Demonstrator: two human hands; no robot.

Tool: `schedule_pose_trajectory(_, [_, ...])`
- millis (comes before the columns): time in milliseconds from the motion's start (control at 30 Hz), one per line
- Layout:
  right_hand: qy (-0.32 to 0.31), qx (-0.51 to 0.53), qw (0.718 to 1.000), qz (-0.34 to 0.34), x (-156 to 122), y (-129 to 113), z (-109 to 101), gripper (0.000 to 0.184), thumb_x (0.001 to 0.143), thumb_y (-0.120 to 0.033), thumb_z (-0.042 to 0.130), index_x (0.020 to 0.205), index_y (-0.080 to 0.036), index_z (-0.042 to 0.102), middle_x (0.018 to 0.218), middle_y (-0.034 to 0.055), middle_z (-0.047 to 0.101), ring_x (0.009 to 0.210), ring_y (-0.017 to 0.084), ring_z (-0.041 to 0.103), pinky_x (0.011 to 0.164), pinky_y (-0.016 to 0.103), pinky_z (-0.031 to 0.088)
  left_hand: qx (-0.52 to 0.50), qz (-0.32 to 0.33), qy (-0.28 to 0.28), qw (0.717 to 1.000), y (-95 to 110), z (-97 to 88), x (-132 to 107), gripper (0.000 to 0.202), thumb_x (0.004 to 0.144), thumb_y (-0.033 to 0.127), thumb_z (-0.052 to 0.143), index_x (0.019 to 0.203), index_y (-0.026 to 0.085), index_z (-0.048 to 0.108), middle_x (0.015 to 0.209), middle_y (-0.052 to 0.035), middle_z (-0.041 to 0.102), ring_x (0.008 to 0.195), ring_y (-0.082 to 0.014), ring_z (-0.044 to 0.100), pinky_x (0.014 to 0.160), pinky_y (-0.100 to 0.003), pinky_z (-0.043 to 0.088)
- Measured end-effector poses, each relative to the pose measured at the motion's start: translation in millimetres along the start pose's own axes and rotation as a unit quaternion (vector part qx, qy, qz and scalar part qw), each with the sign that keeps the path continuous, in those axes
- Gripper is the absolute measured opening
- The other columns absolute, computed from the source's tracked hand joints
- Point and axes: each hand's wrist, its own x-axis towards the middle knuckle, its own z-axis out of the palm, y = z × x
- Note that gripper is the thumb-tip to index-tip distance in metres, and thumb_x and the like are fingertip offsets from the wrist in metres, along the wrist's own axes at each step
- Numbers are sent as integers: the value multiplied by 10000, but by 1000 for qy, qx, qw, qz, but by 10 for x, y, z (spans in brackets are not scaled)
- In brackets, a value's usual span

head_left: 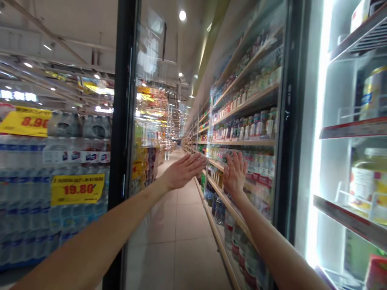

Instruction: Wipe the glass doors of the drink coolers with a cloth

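A tall glass fridge door with a black frame stands open before me. My left hand reaches across from the lower left. Its fingers are stretched out and point right, near the middle of the pane. To the right of it, my right hand is raised with fingers spread upward, also in front of the glass. Neither hand holds anything. Whether the palms touch the pane I cannot tell. Rows of bottles and cans on shelves show in the glass, partly blurred.
At right is the lit fridge interior, with a shelf edge, a yellow can and a large jar-like container. Stacked water bottles with yellow price signs stand at left. A tiled aisle floor shows through the pane.
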Motion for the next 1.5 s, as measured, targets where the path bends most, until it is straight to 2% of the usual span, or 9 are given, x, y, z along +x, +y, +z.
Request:
schedule_pose_trajectory(167, [2, 7, 1000, 9, -6, -3, 4, 479, 896, -258, 342, 1373, -234, 380, 1440, 90, 389, 1394, 231, 211, 1100, 497, 191, 50, -281, 97, 954, -211, -29, 167, 483, 913, 241, 372, 1387, 154, 336, 1457, -108, 344, 1400, -241, 143, 1113, -441, 256])
schedule_pose_trajectory(367, [1, 8, 1000, 5, -1, -3, 2, 466, 903, -267, 329, 1364, -238, 390, 1431, 93, 401, 1392, 233, 221, 1098, 505, 198, -5, 18, 6, 1000, 174, 77, 108, 503, 906, 193, 374, 1401, 248, 302, 1448, -33, 371, 1374, -169, 246, 1121, -351, 245])
schedule_pose_trajectory(533, [6, 6, 1000, 5, 3, 1, 5, 447, 905, -269, 323, 1333, -213, 435, 1422, 103, 412, 1390, 233, 223, 1097, 498, 198, 7, -250, 77, 965, -187, -1, 214, 488, 912, 239, 360, 1395, 174, 327, 1467, -102, 329, 1404, -240, 134, 1118, -447, 239])
schedule_pose_trajectory(600, [4, 8, 1000, 9, 3, 1, 4, 452, 902, -269, 325, 1338, -214, 431, 1427, 99, 406, 1392, 231, 217, 1100, 496, 191, 13, -282, 84, 956, -203, 7, 231, 481, 911, 247, 361, 1386, 167, 345, 1471, -110, 318, 1407, -256, 106, 1115, -473, 238])
schedule_pose_trajectory(800, [-3, 5, 1000, 11, 8, -11, -9, 450, 904, -269, 329, 1340, -223, 431, 1427, 92, 409, 1392, 223, 217, 1102, 485, 190, -13, 34, 15, 999, 130, 68, 58, 471, 907, 200, 391, 1375, 236, 357, 1425, -21, 412, 1385, -178, 210, 1135, -360, 214])
schedule_pose_trajectory(867, [2, 2, 1000, 9, 10, -9, -9, 440, 906, -271, 330, 1327, -216, 447, 1418, 96, 422, 1388, 223, 228, 1100, 479, 195, -13, -8, 15, 1000, -2, 27, 36, 478, 914, 219, 381, 1389, 236, 331, 1437, -26, 394, 1387, -175, 205, 1140, -363, 202])
schedule_pose_trajectory(1033, [12, 4, 1000, 6, 8, -8, 0, 438, 905, -266, 334, 1324, -216, 452, 1413, 95, 429, 1388, 223, 233, 1102, 477, 196, 14, -280, 95, 955, -293, -39, -3, 516, 910, 245, 376, 1414, 185, 283, 1490, -99, 277, 1410, -234, 81, 1137, -455, 184])
schedule_pose_trajectory(1267, [22, 11, 1000, -1, 12, -17, 9, 426, 911, -270, 332, 1310, -197, 463, 1404, 110, 439, 1387, 230, 238, 1097, 490, 210, -1, 5, 15, 1000, 237, 65, -153, 486, 891, 190, 424, 1370, 244, 365, 1421, -6, 417, 1395, -156, 160, 1148, -337, 187])
schedule_pose_trajectory(1500, [21, 34, 999, 16, 1, -31, -8, 440, 911, -262, 327, 1338, -231, 427, 1421, 104, 414, 1389, 247, 231, 1090, 540, 202, 14, -253, 97, 963, 5, 57, 93, 490, 902, 223, 385, 1386, 161, 341, 1444, -118, 365, 1402, -242, 125, 1114, -445, 248])
